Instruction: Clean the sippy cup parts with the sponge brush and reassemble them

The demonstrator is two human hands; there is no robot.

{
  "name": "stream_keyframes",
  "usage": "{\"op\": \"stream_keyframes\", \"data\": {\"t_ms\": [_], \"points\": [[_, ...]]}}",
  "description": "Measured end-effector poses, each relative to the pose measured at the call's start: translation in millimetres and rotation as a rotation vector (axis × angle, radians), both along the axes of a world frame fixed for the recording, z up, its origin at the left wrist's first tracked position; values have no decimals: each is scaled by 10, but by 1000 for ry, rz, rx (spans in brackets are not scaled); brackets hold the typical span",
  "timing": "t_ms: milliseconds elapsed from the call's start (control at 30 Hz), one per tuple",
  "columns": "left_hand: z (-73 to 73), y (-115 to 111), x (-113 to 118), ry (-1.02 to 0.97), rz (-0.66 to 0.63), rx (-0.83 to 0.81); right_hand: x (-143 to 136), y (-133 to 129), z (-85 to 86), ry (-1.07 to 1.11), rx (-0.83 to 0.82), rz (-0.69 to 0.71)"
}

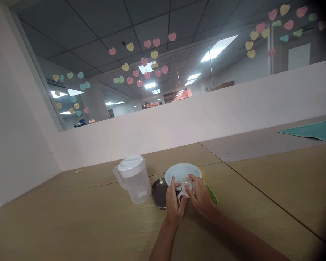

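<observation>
Between my two hands is a small clear cup (187, 183) with a pale loop handle, held in front of a white bowl (180, 169). My left hand (174, 203) is closed around the cup's left side, near the handle. On the other side, my right hand (201, 195) grips it with the fingers curled over the edge. What lies inside the cup is too small to make out. A dark metal pan (159, 194) sits left of the bowl, partly covered by my left hand. Right of the bowl, a green and yellow utensil (213, 194) is partly hidden by my right hand.
A clear plastic pitcher (137, 183) with a white lid and handle stands left of the pan. A teal cloth (315, 129) lies at the far right of the table (97, 221). Behind runs a white wall (141, 132) below a window with heart-shaped notes.
</observation>
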State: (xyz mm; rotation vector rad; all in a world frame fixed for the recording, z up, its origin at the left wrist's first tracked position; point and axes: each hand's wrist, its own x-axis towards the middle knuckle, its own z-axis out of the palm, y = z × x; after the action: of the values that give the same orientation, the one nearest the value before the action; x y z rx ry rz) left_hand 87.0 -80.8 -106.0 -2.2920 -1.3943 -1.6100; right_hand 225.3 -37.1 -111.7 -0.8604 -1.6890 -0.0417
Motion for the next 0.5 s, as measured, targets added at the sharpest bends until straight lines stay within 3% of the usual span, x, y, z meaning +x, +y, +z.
{"op": "stream_keyframes", "data": {"t_ms": [333,500], "points": [[-1,16,22,104,65,-44,22,50,-12,49,-28,3],[-44,43,45,139,98,-70,43,49,-26,72,-51,79]]}}
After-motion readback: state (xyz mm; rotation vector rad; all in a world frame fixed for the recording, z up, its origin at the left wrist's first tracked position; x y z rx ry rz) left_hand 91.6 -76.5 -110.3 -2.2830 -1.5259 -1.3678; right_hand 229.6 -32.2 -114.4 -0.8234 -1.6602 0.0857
